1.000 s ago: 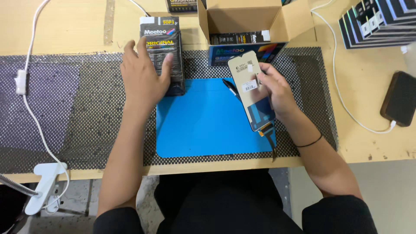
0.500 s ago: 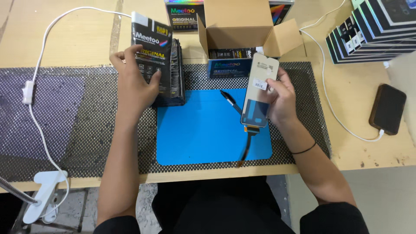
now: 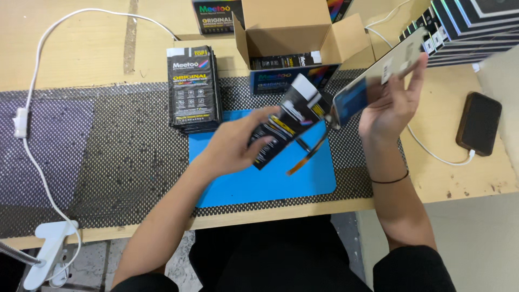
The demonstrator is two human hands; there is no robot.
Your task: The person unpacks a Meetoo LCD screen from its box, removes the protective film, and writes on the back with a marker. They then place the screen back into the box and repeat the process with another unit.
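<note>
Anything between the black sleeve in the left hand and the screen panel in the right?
Nothing visible. The left hand holds the black sleeve over the blue mat, its upper end right beside the lower end of the screen panel held by the right hand. Only the panel's flex cable hangs below, over a pen.

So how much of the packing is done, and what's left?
Done: a black sleeve is off the stack. In hand: the left hand holds the black sleeve, and the right hand holds a phone screen panel, both above the blue mat. Left: the panel is not yet inside the sleeve.
</note>
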